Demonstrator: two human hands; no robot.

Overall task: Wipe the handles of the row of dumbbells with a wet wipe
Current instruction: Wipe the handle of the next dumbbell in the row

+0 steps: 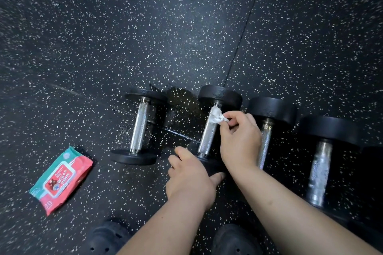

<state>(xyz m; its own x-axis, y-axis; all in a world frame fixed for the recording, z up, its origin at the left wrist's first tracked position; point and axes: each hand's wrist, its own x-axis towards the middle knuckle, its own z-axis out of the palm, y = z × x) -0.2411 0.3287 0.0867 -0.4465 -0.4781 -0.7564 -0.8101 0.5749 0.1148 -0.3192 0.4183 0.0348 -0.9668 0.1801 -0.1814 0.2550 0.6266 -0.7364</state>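
Observation:
Several black dumbbells with knurled chrome handles lie side by side on the speckled rubber floor. My right hand (238, 141) pinches a crumpled white wet wipe (217, 117) against the upper part of the second dumbbell's handle (207, 138). My left hand (190, 178) grips that dumbbell's near weight head, thumb under it. The leftmost dumbbell (139, 128) lies apart from both hands. A third dumbbell (267, 130) is partly hidden behind my right hand. The fourth dumbbell (320, 170) lies at the far right.
A teal and red pack of wipes (61, 179) lies on the floor at the left. The toes of two dark shoes (107, 238) show at the bottom edge. A seam between floor mats (242, 37) runs up from the dumbbells.

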